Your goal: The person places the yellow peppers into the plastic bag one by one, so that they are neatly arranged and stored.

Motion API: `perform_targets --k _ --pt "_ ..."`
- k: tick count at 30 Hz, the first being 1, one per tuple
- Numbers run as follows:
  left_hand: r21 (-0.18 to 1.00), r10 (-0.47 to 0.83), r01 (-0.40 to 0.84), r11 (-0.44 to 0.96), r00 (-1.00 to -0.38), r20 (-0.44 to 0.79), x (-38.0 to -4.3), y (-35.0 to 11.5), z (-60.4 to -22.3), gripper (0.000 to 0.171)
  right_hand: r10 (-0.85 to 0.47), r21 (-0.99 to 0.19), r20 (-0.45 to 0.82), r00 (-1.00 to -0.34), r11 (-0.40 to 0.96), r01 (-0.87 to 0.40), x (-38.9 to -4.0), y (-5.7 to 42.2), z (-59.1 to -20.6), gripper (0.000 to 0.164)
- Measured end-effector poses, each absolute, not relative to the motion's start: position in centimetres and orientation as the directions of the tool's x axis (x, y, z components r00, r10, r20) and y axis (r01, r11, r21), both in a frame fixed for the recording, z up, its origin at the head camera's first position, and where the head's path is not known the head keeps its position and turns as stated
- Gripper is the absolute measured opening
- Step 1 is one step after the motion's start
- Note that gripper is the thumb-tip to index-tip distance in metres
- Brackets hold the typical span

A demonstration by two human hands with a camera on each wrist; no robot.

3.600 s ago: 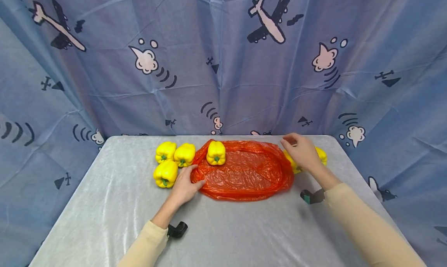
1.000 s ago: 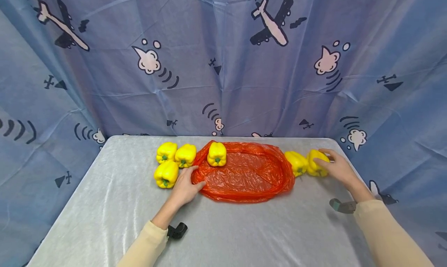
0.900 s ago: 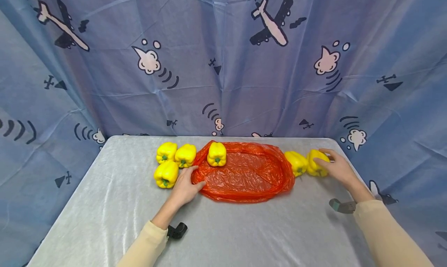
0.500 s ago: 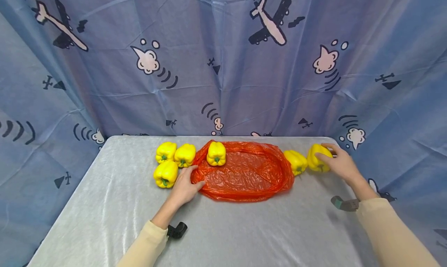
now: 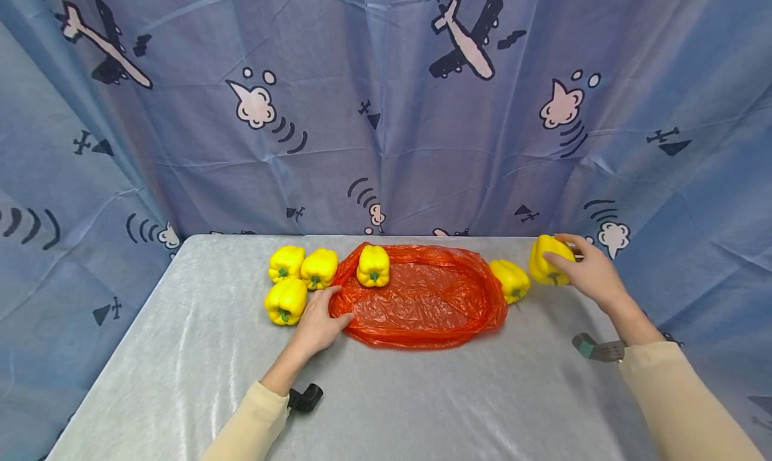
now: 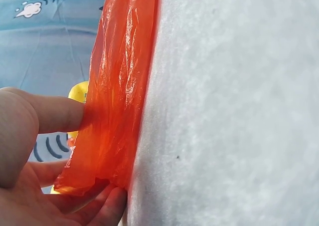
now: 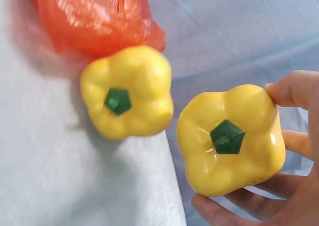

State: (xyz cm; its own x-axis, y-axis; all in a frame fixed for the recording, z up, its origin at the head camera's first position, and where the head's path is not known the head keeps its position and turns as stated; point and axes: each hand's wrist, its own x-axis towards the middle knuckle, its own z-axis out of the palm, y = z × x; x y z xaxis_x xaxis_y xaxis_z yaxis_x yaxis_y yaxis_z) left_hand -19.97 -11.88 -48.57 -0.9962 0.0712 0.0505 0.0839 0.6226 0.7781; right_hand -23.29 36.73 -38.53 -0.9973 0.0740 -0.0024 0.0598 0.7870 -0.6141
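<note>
My right hand (image 5: pixel 594 273) holds a yellow bell pepper (image 5: pixel 545 260) up off the table at the far right, thumb and fingers on its sides. In the right wrist view its green stem (image 7: pixel 228 137) faces the camera. Another yellow bell pepper (image 5: pixel 510 281) lies just left of it, against the end of a red plastic bag (image 5: pixel 416 300). The bag lies spread with its mouth up, and a further pepper (image 5: pixel 373 265) sits at its left inside edge. My left hand (image 5: pixel 318 321) holds the bag's left end, thumb and fingers around its rim (image 6: pixel 117 101).
Three yellow bell peppers (image 5: pixel 286 301) stand grouped left of the bag, close to my left hand. The table (image 5: pixel 410 401) has a pale grey cover. A blue patterned curtain (image 5: pixel 386 112) hangs behind it and along both sides.
My right hand has moved from above the bag's right end to the rightmost bell pepper, taken hold of it and raised it off the table. The left hand and bag have stayed put.
</note>
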Motion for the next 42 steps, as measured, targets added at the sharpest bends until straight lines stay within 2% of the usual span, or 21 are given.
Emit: perform_targets --k 19,25,34,42 --pt "0.778 0.076 0.084 0.623 -0.996 0.047 -19.9 -11.9 -48.5 0.061 0.006 -0.665 0.046 -0.999 0.746 -0.026 -22.8 31.4 -35.8 0.079" --pt "0.775 0.076 0.093 0.625 -0.995 0.059 -19.9 -11.9 -48.5 0.061 -0.006 -0.668 0.072 -0.997 0.742 -0.053 -23.0 29.6 -35.5 0.076" --pt "0.776 0.077 0.088 0.624 -0.996 0.052 -20.0 -11.9 -48.4 0.061 -0.015 -0.684 0.040 -0.999 0.728 -0.038 -23.4 27.4 -35.3 0.077" --pt "0.780 0.073 0.096 0.618 -0.995 0.065 -20.0 -11.8 -48.5 0.062 -0.056 -0.697 0.073 -0.996 0.711 -0.091 -24.1 25.4 -35.4 0.074"
